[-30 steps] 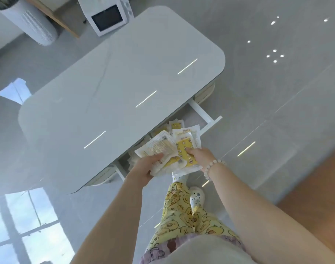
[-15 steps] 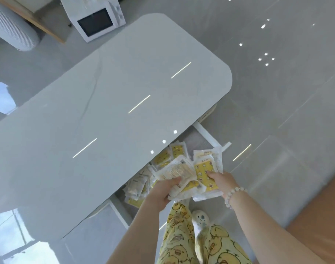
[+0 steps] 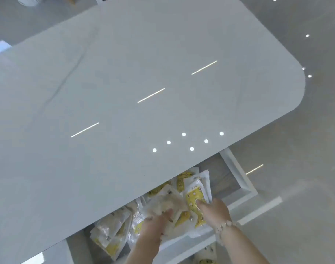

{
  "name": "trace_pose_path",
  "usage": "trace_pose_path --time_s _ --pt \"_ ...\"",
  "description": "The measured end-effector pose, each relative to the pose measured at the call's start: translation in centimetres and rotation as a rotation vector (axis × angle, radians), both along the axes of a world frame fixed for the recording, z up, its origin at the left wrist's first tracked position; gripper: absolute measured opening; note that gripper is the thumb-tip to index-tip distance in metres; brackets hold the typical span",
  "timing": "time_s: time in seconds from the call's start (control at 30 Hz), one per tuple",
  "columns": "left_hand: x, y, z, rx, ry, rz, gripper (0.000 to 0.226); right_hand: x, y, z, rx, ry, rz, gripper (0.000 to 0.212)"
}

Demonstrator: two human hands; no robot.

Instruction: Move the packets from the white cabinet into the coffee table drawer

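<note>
presently, setting: a person stands over a coffee table [image 3: 124, 92] with a pale glossy top and a rounded corner; the view looks steeply down.
drawer [image 3: 237, 169]: pulled out from under the near edge of the coffee table. it has a white rim, and its grey wood-grain bottom is bare at the right end. its far part is hidden under the top.
held packets [image 3: 194, 197]: a fanned bundle, white with yellow printed panels, held between the left hand [image 3: 153, 222] and the right hand [image 3: 215, 207]. it is above the drawer interior and partly over the front rail. whether it touches the packets below cannot be told.
left hand: over the middle of the drawer, fingers curled round the left side of the held packets. blur hides the fingertips.
right hand: over the front rail, thumb pressed on a yellow packet face, other fingers under the bundle, gripping it.
loose packets [image 3: 113, 232]: lying overlapped in the left and middle of the drawer, some partly under the top.
bracelet [image 3: 226, 224]: pale beads on the right wrist.
floor [image 3: 305, 197]: grey glossy tile around the coffee table.
light reflections [image 3: 151, 95]: three bright strips and a cluster of round spots on the top.
patterned fabric [image 3: 206, 253]: yellow print, showing below the drawer front at the lower edge.
</note>
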State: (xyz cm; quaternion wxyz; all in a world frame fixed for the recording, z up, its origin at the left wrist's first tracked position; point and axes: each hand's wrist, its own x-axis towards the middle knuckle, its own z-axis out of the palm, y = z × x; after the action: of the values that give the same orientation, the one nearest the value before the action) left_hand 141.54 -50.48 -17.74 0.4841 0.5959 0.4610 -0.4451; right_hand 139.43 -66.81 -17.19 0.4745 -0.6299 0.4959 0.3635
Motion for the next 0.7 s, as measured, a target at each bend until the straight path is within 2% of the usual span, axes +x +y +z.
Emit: trace_pose_path --time_s 0.03,0.07,0.2,0.27,0.37,0.47,0.57,0.7 --pt "0.5 -0.1 -1.7 0.031 -0.02 -0.029 0.077 0.8 0.1 -1.8 -0.006 0.001 0.036 0.038" --pt "1.1 -0.2 -3.2 0.046 -0.042 -0.043 0.079 1.4 0.2 -3.6 -0.012 -0.01 0.062 0.04" --pt "2.1 -0.1 -7.3 0.179 -0.039 0.015 0.051 2.8 0.8 -8.3 -0.005 -0.016 0.143 0.038" --pt "1.6 -0.2 -8.7 0.203 -0.071 0.061 0.045 2.6 1.0 -9.6 -0.025 -0.008 0.147 0.035" --pt "0.8 -0.9 -9.5 0.271 -0.116 0.111 0.048 2.4 1.2 -10.0 -0.127 -0.034 0.178 0.03" --pt "0.4 -1.3 -9.8 0.366 -0.12 0.084 0.052 2.0 1.3 -9.3 -0.351 -0.02 0.421 0.042" --pt "0.2 -1.3 -9.5 0.432 -0.123 0.018 0.06 1.9 1.4 -8.2 -0.487 -0.026 0.563 0.037" --pt "0.5 -1.2 -7.9 0.457 -0.131 -0.115 0.044 2.0 1.4 -6.4 -0.505 -0.019 0.682 0.032"
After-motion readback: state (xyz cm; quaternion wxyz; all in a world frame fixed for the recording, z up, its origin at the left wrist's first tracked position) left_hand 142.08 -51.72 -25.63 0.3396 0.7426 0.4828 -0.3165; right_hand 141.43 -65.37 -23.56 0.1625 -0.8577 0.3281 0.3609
